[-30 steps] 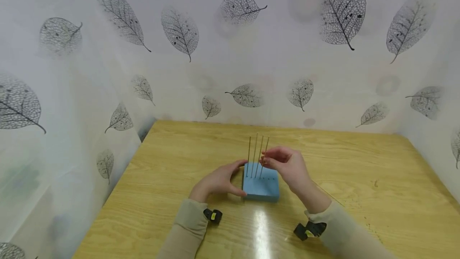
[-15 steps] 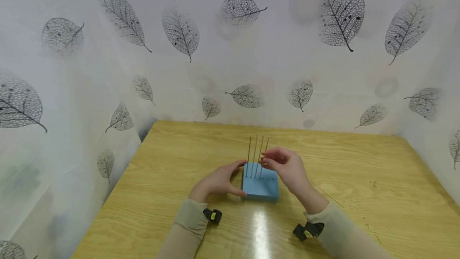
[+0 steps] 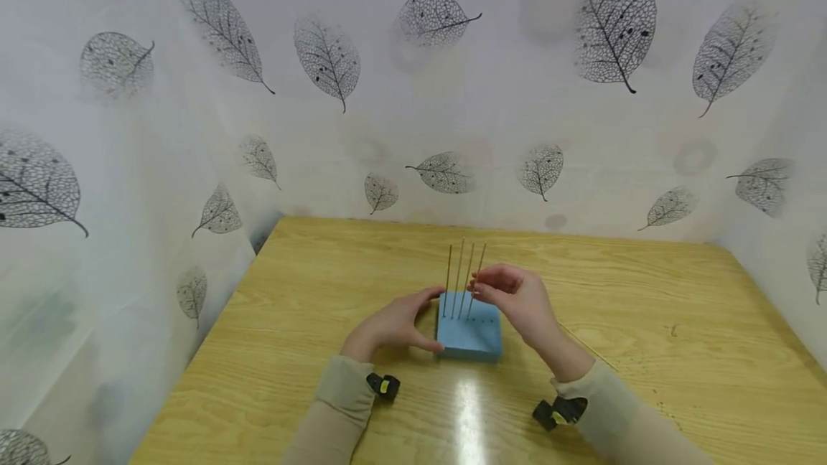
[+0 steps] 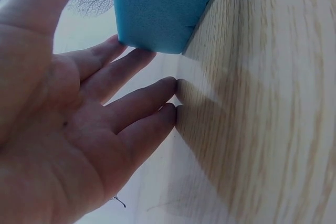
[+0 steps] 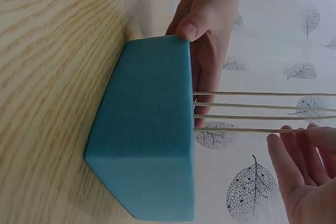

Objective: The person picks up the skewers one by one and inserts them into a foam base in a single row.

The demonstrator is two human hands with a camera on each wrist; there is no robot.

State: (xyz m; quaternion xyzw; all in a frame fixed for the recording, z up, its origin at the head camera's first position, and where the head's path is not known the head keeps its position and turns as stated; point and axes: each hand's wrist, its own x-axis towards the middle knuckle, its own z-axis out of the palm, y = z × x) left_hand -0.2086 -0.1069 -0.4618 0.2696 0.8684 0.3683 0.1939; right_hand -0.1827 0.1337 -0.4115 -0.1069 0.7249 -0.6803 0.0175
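Note:
A blue foam block point(image 3: 470, 338) lies on the table with a row of small holes in its top. Four is avoided here: several thin wooden sticks point(image 5: 262, 117) stand in its left holes. My left hand point(image 3: 399, 321) holds the block's left side, thumb at the near corner and fingertips at the far one. In the left wrist view, two fingertips point(image 4: 137, 56) touch the blue foam, and the other two rest on the table. My right hand point(image 3: 520, 300) pinches the rightmost standing stick point(image 5: 239, 129) partway up; its lower end meets the block's top.
One loose stick point(image 3: 588, 346) lies on the wooden table point(image 3: 291, 293), partly behind the right forearm. Small dark specks mark the table at the right. Leaf-patterned cloth point(image 3: 446, 92) hangs behind and at both sides.
The pinched stick's top has shifted very slightly to the right, along with the right hand. The left hand and the block stay where they were.

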